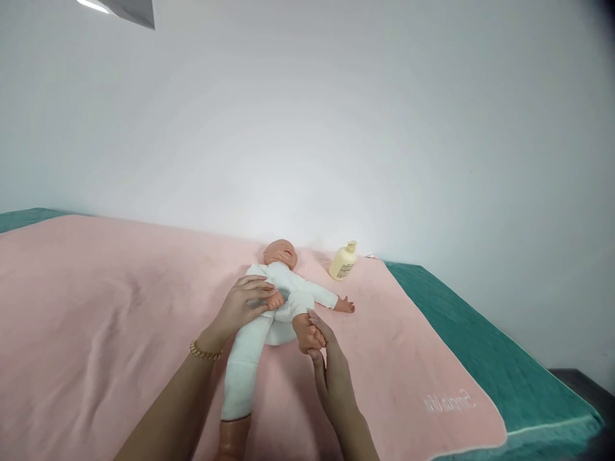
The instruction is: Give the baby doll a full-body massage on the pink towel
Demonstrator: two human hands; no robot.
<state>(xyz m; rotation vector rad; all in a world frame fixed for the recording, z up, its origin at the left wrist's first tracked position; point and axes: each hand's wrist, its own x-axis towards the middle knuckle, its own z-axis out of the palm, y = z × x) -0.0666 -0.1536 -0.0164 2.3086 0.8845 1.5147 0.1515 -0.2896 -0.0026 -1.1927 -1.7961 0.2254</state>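
doll (288,285): peach skin, plain white suit. blanket (96,307): plain pink, white lettering (449,402) at 1 corner. sheet (456,320): teal, 1 white edge stripe. bottle (343,261): cream, dark print. bracelet (205,352): gold. wall (336,128): plain pale grey-white.

Blanket: the pink soft cloth blanket (96,307) lies on the green-covered bed (456,326).
Doll: the plastic baby doll in a white cloth suit (283,288) lies in the blanket's middle, head farthest away.
Bottle: the small cream plastic pump bottle (343,261) sits behind the doll, to its right.
Hands: left hand (243,304) on the doll's tummy; right hand (331,371) holds its foot, nearer.
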